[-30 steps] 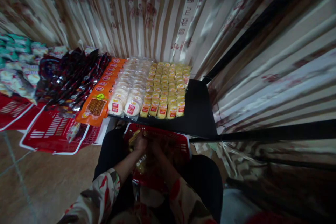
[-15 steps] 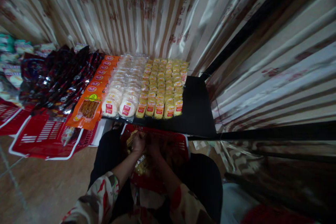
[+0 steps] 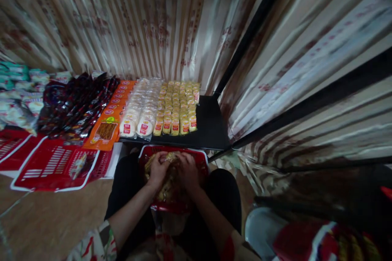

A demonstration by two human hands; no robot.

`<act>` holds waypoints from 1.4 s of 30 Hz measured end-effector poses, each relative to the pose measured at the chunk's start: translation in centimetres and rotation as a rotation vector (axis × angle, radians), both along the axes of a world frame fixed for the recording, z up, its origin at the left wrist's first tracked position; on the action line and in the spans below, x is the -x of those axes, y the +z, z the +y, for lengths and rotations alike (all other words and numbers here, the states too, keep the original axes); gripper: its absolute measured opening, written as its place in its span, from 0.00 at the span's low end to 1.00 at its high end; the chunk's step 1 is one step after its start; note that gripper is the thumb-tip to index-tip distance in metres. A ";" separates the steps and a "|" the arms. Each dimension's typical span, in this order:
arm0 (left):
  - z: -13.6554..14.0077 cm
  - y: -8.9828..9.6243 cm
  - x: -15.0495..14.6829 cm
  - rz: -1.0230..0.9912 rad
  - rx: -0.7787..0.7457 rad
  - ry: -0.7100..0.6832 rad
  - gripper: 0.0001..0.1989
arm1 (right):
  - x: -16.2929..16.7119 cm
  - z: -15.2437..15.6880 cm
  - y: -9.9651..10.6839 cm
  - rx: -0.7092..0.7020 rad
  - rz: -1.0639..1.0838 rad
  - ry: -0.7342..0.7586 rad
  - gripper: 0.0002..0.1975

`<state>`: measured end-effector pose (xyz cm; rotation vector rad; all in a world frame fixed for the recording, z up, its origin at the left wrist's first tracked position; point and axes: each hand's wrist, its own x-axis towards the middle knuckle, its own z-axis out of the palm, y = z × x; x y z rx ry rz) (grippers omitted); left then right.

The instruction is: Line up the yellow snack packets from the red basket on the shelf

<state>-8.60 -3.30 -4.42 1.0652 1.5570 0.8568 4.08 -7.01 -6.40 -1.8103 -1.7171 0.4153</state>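
Note:
A red plastic basket (image 3: 204, 162) rests between my legs, with yellow-wrapped snack packets (image 3: 167, 193) inside. Over its far half, my left hand (image 3: 158, 167) has its fingers curled on shiny yellow snack packets (image 3: 170, 157). My right hand (image 3: 188, 170) grips the same small bunch from the other side, fingers bent. How many packets are between the hands I cannot make out. Just beyond the basket, upright rows of similar yellow packets (image 3: 175, 124) stand on a black shelf (image 3: 211, 126).
Left of the yellow rows are clear-wrapped white round crackers (image 3: 144, 126), an orange snack bag (image 3: 107, 130) and dark shiny bags (image 3: 73, 106). Another red basket (image 3: 55, 163) stands below them. Black frame bars (image 3: 254, 28) and a striped curtain (image 3: 171, 20) bound the shelf.
The view has swung to the right. My right hand, blurred and lower in the basket before, is now raised beside the left, both on the yellow packets.

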 end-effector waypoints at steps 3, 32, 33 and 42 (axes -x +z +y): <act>-0.2 2.3 -0.9 -0.147 0.031 0.007 0.13 | -1.0 -0.4 1.8 -0.053 -0.089 0.000 0.16; 9.8 13.3 -11.9 -0.295 -0.096 -0.291 0.08 | -10.3 7.3 10.0 -0.236 0.822 -0.299 0.27; 9.9 13.4 -12.4 -0.342 -0.086 -0.235 0.08 | -10.4 7.8 10.0 -0.258 0.916 -0.337 0.30; 11.6 13.0 -17.2 -0.524 0.023 -0.026 0.05 | -11.0 13.4 10.4 -0.514 1.278 -0.552 0.27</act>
